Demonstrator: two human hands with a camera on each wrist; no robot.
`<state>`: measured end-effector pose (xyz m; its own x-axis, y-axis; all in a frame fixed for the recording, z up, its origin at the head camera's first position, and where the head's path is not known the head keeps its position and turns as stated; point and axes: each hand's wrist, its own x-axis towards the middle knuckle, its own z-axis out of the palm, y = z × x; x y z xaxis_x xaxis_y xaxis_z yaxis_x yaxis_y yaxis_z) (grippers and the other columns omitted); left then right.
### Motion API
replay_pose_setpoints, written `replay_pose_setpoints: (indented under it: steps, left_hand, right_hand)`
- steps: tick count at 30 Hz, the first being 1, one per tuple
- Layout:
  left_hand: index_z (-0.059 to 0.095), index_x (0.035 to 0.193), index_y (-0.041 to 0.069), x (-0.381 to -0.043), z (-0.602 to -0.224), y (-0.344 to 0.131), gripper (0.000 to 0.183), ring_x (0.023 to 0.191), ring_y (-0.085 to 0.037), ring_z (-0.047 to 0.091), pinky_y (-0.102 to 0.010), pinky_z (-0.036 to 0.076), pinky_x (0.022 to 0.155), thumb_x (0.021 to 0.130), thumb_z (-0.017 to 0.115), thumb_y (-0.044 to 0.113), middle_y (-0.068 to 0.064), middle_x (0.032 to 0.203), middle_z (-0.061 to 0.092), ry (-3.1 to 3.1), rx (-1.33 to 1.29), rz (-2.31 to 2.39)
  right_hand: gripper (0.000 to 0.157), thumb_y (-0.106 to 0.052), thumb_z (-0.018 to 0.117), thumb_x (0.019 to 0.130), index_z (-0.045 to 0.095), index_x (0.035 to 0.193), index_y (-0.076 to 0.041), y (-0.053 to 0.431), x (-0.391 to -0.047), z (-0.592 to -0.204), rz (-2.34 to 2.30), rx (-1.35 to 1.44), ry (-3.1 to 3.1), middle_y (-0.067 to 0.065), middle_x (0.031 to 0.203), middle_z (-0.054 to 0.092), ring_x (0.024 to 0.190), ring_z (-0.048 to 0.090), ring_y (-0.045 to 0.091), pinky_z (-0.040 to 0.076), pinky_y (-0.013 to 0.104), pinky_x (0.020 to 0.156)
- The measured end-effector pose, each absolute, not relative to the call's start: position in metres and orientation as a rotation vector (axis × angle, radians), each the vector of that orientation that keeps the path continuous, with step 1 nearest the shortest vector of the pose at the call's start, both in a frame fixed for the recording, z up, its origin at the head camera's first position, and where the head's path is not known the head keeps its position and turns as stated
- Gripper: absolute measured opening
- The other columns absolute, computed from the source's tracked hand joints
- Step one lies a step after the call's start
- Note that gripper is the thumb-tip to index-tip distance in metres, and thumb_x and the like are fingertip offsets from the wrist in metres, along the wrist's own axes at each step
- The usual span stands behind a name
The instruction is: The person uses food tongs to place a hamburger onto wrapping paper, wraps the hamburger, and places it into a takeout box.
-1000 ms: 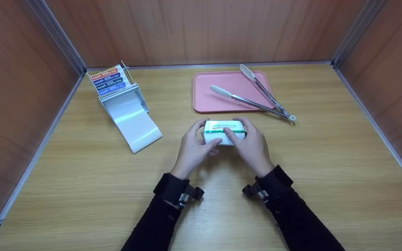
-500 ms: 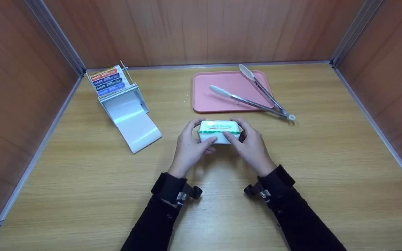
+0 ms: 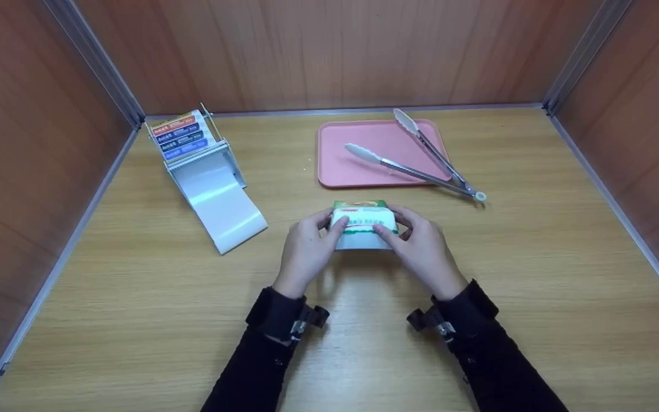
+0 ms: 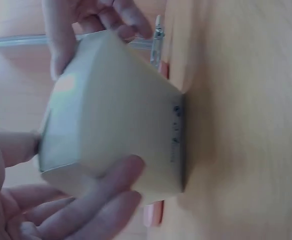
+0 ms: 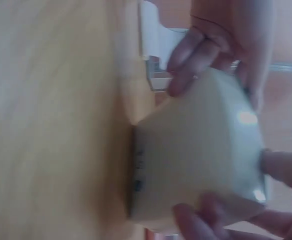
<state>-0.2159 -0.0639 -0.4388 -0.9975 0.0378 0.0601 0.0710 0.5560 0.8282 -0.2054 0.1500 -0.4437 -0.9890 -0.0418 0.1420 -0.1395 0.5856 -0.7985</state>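
Note:
A small white box (image 3: 362,222) with green print and a green band is held between both hands near the middle of the table. My left hand (image 3: 308,245) grips its left side, thumb on the printed face. My right hand (image 3: 428,250) grips the opposite side, its thumb also on that face. In the left wrist view, a plain pale face of the box (image 4: 131,115) shows small dark print along one edge, with left fingers (image 4: 108,192) against it. The right wrist view shows the box (image 5: 191,150) close to the tabletop; whether they touch, I cannot tell.
Behind the hands lies a pink tray (image 3: 358,167) with spread metal tongs (image 3: 415,170) resting across it. To the left stands a label or tape dispenser (image 3: 186,136) with a wide white strip (image 3: 226,220) pulled out. Wood-grain panels (image 3: 341,54) enclose the table's back and sides.
Both hands have drawn the box slightly toward me and tilted it, so a green edge now shows at its far side. My left thumb has moved up onto the printed face.

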Motion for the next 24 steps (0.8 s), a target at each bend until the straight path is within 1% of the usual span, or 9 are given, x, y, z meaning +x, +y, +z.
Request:
replay_pose_setpoints:
  steps: [1,4,6,8,10,12,15,19,24]
  left_hand:
    - [0.068,0.140,0.002,-0.214,-0.437,-0.064,0.054,0.124,-0.029,0.070,-0.046,0.055,0.106,0.103,0.072,0.042,-0.016,0.135,0.071,-2.782,-0.102,-1.425]
    - [0.073,0.133,0.003,-0.211,-0.435,-0.066,0.052,0.116,-0.026,0.072,-0.044,0.059,0.097,0.097,0.080,0.040,-0.014,0.135,0.072,-2.883,-0.123,-1.326]
    - [0.075,0.128,0.003,-0.211,-0.436,-0.066,0.049,0.120,-0.028,0.070,-0.044,0.057,0.101,0.092,0.086,0.035,-0.015,0.138,0.070,-2.906,-0.130,-1.308]
    - [0.077,0.125,0.004,-0.212,-0.440,-0.065,0.046,0.129,-0.030,0.066,-0.045,0.053,0.109,0.089,0.089,0.029,-0.016,0.138,0.069,-2.913,-0.135,-1.296]
    - [0.077,0.123,0.003,-0.214,-0.445,-0.063,0.044,0.133,-0.032,0.064,-0.046,0.051,0.112,0.087,0.091,0.024,-0.018,0.137,0.069,-2.905,-0.141,-1.295]
    - [0.077,0.123,0.002,-0.216,-0.449,-0.062,0.043,0.129,-0.032,0.067,-0.045,0.053,0.110,0.088,0.090,0.023,-0.019,0.134,0.070,-2.900,-0.144,-1.277]
    - [0.075,0.126,0.003,-0.218,-0.453,-0.061,0.044,0.124,-0.030,0.069,-0.044,0.056,0.105,0.089,0.089,0.024,-0.017,0.130,0.072,-2.900,-0.125,-1.250]
    - [0.077,0.127,0.004,-0.221,-0.457,-0.062,0.040,0.119,-0.027,0.072,-0.043,0.057,0.101,0.093,0.085,0.024,-0.014,0.127,0.075,-2.897,-0.116,-1.231]
    - [0.068,0.139,0.000,-0.228,-0.463,-0.063,0.046,0.122,-0.025,0.069,-0.041,0.056,0.104,0.100,0.078,0.023,-0.014,0.131,0.074,-2.864,-0.168,-1.326]
  right_hand:
    - [0.061,-0.036,0.079,0.099,0.062,0.148,-0.006,0.152,-0.203,-0.441,1.356,0.140,-2.754,0.018,0.138,0.070,0.073,0.066,0.020,0.056,0.030,0.066]
    - [0.065,-0.033,0.082,0.096,0.060,0.149,-0.002,0.156,-0.199,-0.436,1.287,0.108,-2.902,0.020,0.144,0.066,0.107,0.073,0.030,0.061,0.044,0.092]
    - [0.066,-0.029,0.083,0.095,0.058,0.149,0.001,0.159,-0.199,-0.436,1.249,0.100,-2.973,0.022,0.147,0.062,0.130,0.064,0.035,0.052,0.052,0.109]
    - [0.065,-0.025,0.084,0.094,0.058,0.148,0.002,0.159,-0.201,-0.439,1.191,0.100,-3.015,0.022,0.147,0.062,0.142,0.055,0.034,0.044,0.053,0.118]
    - [0.062,-0.020,0.084,0.094,0.059,0.147,0.001,0.160,-0.203,-0.443,1.184,0.097,-3.024,0.021,0.145,0.065,0.124,0.069,0.033,0.055,0.051,0.106]
    - [0.059,-0.017,0.083,0.094,0.062,0.146,-0.001,0.159,-0.205,-0.447,1.204,0.088,-3.008,0.019,0.140,0.068,0.094,0.077,0.028,0.063,0.042,0.084]
    - [0.055,-0.017,0.082,0.095,0.063,0.145,-0.002,0.158,-0.207,-0.452,1.246,0.083,-2.974,0.019,0.138,0.070,0.051,0.060,0.017,0.053,0.030,0.050]
    - [0.054,-0.019,0.081,0.097,0.063,0.144,-0.001,0.158,-0.212,-0.457,1.266,0.081,-2.920,0.019,0.136,0.070,0.045,0.044,0.008,0.041,0.022,0.043]
    - [0.051,-0.017,0.081,0.097,0.064,0.142,-0.001,0.160,-0.222,-0.466,1.340,0.042,-2.823,0.020,0.132,0.072,0.066,0.068,0.012,0.055,0.022,0.055]
